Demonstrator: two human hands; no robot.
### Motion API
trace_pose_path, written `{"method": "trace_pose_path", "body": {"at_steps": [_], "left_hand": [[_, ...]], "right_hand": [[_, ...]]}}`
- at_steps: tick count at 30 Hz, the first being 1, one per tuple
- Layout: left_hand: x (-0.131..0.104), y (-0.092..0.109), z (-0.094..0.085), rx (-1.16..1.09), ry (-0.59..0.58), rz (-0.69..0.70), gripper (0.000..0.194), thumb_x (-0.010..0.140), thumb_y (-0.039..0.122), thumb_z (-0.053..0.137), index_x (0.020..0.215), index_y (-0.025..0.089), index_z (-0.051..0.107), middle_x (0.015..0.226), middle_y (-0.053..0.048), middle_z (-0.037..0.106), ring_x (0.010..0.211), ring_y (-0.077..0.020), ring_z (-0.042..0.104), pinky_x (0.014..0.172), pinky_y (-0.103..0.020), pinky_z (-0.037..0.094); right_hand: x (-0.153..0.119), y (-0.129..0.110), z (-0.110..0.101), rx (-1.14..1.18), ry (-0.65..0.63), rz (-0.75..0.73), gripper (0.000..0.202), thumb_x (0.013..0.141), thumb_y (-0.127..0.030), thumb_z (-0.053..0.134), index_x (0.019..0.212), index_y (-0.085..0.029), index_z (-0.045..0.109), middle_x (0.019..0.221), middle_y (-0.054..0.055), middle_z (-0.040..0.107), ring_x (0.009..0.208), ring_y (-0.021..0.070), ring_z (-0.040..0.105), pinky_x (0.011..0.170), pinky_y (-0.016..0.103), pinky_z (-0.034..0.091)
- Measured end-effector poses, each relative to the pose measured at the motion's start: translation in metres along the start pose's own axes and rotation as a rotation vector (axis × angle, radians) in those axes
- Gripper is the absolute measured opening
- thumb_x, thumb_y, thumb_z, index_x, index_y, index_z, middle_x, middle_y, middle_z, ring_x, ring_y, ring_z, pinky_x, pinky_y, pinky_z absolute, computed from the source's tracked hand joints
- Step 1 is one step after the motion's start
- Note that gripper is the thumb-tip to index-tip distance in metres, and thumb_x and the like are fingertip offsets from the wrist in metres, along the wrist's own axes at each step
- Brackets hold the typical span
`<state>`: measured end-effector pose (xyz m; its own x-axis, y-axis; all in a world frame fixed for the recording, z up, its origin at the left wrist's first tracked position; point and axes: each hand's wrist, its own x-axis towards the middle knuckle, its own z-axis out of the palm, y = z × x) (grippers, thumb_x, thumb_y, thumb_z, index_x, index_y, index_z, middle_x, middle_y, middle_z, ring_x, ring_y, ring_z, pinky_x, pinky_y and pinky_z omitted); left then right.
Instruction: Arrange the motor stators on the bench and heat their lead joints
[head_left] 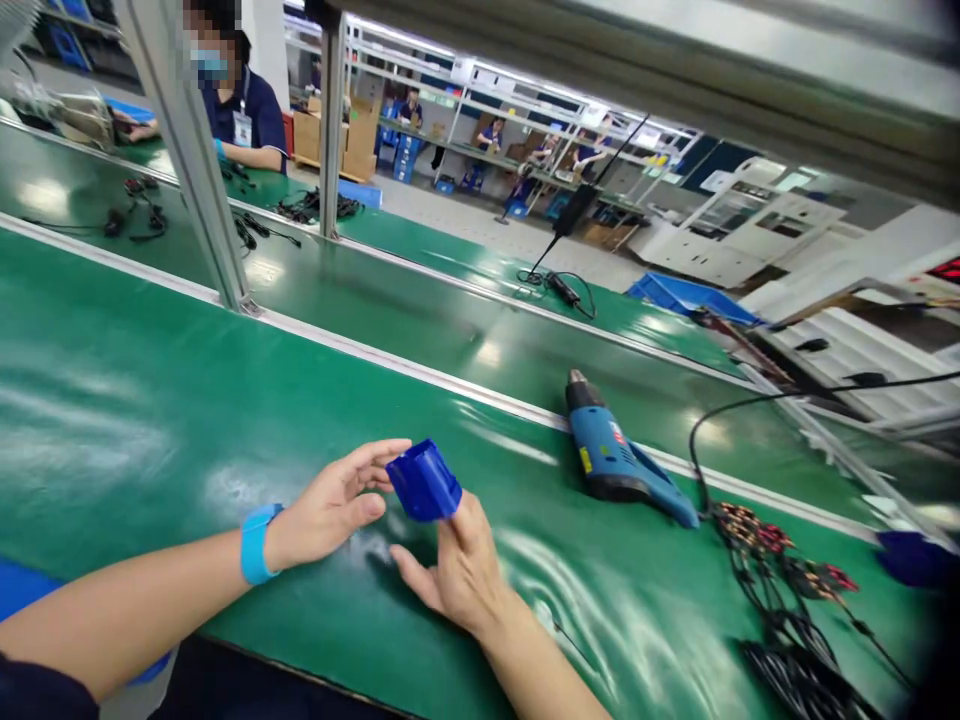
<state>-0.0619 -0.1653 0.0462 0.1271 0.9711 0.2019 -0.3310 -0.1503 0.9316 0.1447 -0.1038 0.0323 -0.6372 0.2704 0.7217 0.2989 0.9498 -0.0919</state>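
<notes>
right hand [465,570] fingertips hidden by blue plastic sleeve [426,488], center frame; thumb spread, can't say if gripping. left hand [326,510] fingers loosely spread by sleeve's left edge, contact unclear. blue heat gun [615,455] right of center, black cable bundle [799,665] lower right.

Green bench top [150,400], shiny; blue heat gun [611,455] lying on it, nozzle over the pale rail [420,372]. Right of heat gun, nearer edge: black cables [802,670] heaped, red and copper clips [750,530] at their ends. Dark blue item [911,557] farther right of heat gun, blurred.
</notes>
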Motion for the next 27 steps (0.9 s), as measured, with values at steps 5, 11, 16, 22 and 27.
{"method": "trace_pose_path", "body": {"at_steps": [5, 11, 16, 22, 27], "left_hand": [[-0.013, 0.006, 0.004, -0.132, -0.005, -0.065, 0.075, 0.079, 0.067, 0.075, 0.140, 0.030, 0.052, 0.117, -0.007, 0.062, 0.101, -0.0197, 0.059, 0.087, -0.029, 0.047], [-0.017, 0.012, 0.009, -0.153, 0.048, -0.111, 0.076, 0.070, 0.067, 0.082, 0.130, 0.030, 0.055, 0.106, -0.003, 0.061, 0.090, -0.0148, 0.058, 0.078, -0.025, 0.047], [-0.020, 0.012, 0.007, -0.144, 0.042, -0.131, 0.076, 0.069, 0.061, 0.086, 0.131, 0.031, 0.055, 0.113, -0.003, 0.062, 0.094, -0.0156, 0.060, 0.081, -0.025, 0.048], [-0.020, 0.011, 0.006, -0.138, 0.056, -0.130, 0.078, 0.067, 0.055, 0.090, 0.133, 0.033, 0.057, 0.120, -0.004, 0.060, 0.104, -0.0172, 0.059, 0.089, -0.024, 0.048], [-0.018, 0.010, 0.005, -0.220, 0.122, -0.156, 0.070, 0.073, 0.059, 0.086, 0.129, 0.030, 0.057, 0.106, -0.003, 0.063, 0.081, -0.0129, 0.062, 0.068, -0.020, 0.049]], "right_hand": [[0.009, 0.007, -0.006, -0.248, 0.080, -0.208, 0.010, 0.096, -0.012, 0.058, 0.095, -0.018, 0.066, 0.097, 0.006, 0.063, 0.095, 0.0244, 0.059, 0.085, 0.042, 0.053], [0.003, 0.006, -0.005, -0.333, 0.030, -0.242, 0.025, 0.090, -0.002, 0.055, 0.092, -0.020, 0.072, 0.119, 0.002, 0.062, 0.101, 0.0221, 0.057, 0.100, 0.043, 0.049], [0.002, 0.003, -0.004, -0.336, 0.027, -0.223, 0.024, 0.088, -0.003, 0.058, 0.089, -0.021, 0.073, 0.131, 0.001, 0.057, 0.103, 0.0214, 0.057, 0.102, 0.043, 0.049], [0.001, 0.000, -0.007, -0.383, 0.014, -0.212, 0.022, 0.091, -0.009, 0.059, 0.096, -0.022, 0.076, 0.138, 0.000, 0.054, 0.106, 0.0199, 0.055, 0.110, 0.042, 0.045], [-0.003, -0.001, -0.008, -0.506, -0.066, -0.229, 0.017, 0.093, -0.017, 0.066, 0.106, -0.023, 0.076, 0.153, -0.005, 0.041, 0.111, 0.0202, 0.052, 0.119, 0.044, 0.037]]}}
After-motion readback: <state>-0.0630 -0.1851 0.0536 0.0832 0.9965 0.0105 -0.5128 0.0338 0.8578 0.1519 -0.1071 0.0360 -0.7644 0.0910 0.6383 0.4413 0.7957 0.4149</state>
